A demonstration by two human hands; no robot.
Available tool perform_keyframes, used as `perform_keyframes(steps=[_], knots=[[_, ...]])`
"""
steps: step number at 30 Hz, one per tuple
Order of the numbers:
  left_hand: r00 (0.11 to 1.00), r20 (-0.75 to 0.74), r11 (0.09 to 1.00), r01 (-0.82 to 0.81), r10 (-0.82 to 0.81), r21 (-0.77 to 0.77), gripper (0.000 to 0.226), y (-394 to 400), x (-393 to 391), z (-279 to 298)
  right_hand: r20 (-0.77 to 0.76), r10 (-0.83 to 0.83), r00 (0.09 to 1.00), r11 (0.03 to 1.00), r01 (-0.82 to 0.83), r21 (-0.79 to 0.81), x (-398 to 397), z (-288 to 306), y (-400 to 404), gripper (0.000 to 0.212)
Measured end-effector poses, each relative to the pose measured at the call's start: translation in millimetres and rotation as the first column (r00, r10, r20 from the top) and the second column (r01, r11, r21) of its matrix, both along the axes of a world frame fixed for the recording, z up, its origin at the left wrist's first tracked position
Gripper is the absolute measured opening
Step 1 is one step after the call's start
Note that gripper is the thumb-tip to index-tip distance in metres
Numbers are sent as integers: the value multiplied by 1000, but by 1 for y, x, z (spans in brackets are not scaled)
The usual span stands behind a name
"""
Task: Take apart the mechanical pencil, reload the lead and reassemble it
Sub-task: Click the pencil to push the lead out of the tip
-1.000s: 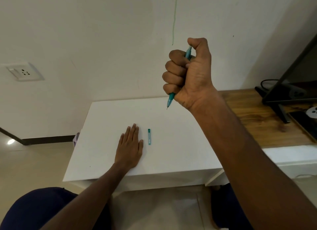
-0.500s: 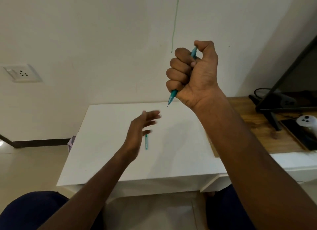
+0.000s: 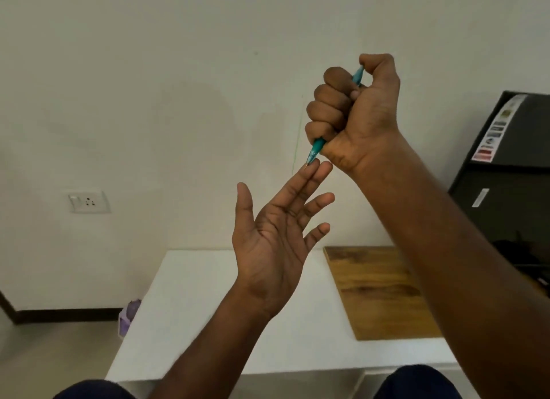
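Gripping the teal pencil (image 3: 318,148) in a fist, right hand (image 3: 355,116) touches its tip to open, empty left hand (image 3: 275,235).

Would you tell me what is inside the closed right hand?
A teal pencil runs through the right hand: its tip shows below, its top under the thumb. The fingers cover its middle.

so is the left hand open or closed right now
Open: the left hand is raised palm-up with fingers spread, holding nothing; its fingertips meet the tip of the teal pencil gripped in the right hand.
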State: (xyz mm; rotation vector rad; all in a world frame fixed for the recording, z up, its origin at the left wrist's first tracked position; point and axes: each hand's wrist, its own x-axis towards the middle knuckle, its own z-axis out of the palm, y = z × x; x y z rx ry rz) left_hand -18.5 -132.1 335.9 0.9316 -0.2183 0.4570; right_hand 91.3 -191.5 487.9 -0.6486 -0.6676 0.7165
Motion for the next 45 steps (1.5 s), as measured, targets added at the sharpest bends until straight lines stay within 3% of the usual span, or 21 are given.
perform_keyframes(steps=[9,21,34,45], knots=[[991,122,998,-53,49,26,93,-26,-54,67,165,-9,986,997,-4,75,-76,82,-39,60],[967,252,999,35,-39,20,95,-53,-93,129,239,11,971,988,-48,149,-140,154,-68,63],[956,270,992,125,-116,-16,98,-50,-92,127,208,-4,978,987,-30,158,-141,158,-68,58],[977,207,998,54,-45,-35,98,-43,-84,114,212,-15,977,996,-6,94,-132,146,-58,56]])
